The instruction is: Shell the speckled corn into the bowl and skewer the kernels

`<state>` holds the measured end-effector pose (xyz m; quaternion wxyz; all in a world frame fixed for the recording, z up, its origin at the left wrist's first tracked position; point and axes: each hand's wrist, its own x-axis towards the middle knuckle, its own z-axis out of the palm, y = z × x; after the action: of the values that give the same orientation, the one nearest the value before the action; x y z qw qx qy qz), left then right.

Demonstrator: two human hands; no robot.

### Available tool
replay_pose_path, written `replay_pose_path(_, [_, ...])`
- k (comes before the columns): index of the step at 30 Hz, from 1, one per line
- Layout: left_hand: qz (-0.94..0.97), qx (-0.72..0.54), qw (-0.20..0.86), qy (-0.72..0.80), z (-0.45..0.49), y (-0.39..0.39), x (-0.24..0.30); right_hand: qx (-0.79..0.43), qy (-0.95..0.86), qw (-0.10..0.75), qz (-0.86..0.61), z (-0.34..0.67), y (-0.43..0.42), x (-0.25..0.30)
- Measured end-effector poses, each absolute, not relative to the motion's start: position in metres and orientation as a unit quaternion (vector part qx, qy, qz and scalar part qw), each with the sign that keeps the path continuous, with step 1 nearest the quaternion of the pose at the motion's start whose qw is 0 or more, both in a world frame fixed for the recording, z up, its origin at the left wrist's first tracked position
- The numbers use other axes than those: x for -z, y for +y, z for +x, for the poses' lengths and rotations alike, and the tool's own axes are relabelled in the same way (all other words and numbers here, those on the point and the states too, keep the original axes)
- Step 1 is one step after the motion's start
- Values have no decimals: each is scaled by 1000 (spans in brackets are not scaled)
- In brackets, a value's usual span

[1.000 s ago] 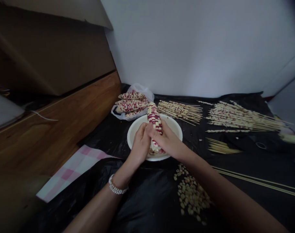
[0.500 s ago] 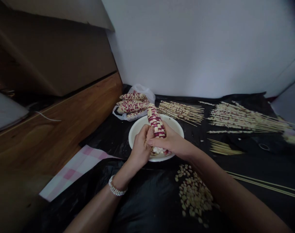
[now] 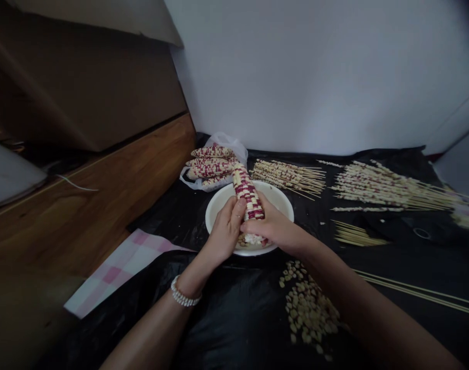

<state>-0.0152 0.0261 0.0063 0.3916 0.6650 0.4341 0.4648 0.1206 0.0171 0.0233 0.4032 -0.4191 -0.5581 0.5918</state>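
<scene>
Glossy black plastic sheet (image 3: 234,318); smooth, seemingly plastic bowl (image 3: 283,200).

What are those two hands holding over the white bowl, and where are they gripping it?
A red-and-white corn cob, tilted over the white bowl. The left hand and right hand both clasp its lower half, near the stripped end; the top juts free.

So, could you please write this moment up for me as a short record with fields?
Left hand: wrapped around the corn cob at its lower part; beaded bracelet on wrist.
Right hand: grips the same cob from the other side.
Corn cob: red-and-white kernels, tilted, lower end stripped and in the white bowl.
Loose kernels: heaped on the black sheet beside the right forearm.
Behind bowl: more cobs in a plastic bag; kernel-threaded skewers in two spreads.
Right of bowl: bare skewers.
</scene>
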Motion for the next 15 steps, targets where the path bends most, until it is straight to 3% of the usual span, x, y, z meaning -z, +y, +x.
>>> replay_pose_path(8, [685,-454,365,437,-16,23,-4,-609,-537,412,-413,120,15,-20])
replay_pose_path(15, [621,-485,433,438,-14,23,-7,-636,-507,431,-391,120,17,-18])
